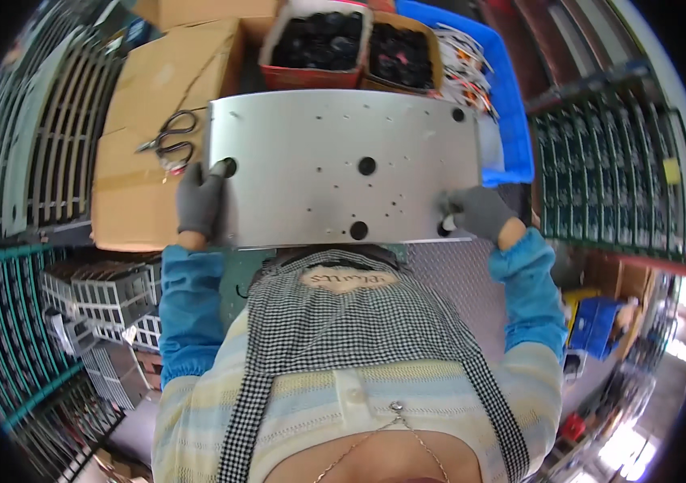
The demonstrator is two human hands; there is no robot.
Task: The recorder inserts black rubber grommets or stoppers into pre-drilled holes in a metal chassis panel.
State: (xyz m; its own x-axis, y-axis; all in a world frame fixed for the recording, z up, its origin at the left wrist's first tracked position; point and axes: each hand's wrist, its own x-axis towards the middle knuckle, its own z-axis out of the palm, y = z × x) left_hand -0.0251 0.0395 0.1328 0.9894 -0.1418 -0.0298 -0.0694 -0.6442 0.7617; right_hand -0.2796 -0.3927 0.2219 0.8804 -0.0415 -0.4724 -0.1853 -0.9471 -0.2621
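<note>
Panel (295,133) mid-frame: left hand (200,199) fingers are holding edge, right hand (478,212) fingers, can't tell; uneven pressing is maybe risking slips.

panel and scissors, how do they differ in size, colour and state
Size: the panel is far larger than the scissors. Colour: the panel is silver, while the scissors have black handles. State: the left hand and right hand are on the panel; the scissors lie on the cardboard.
</note>
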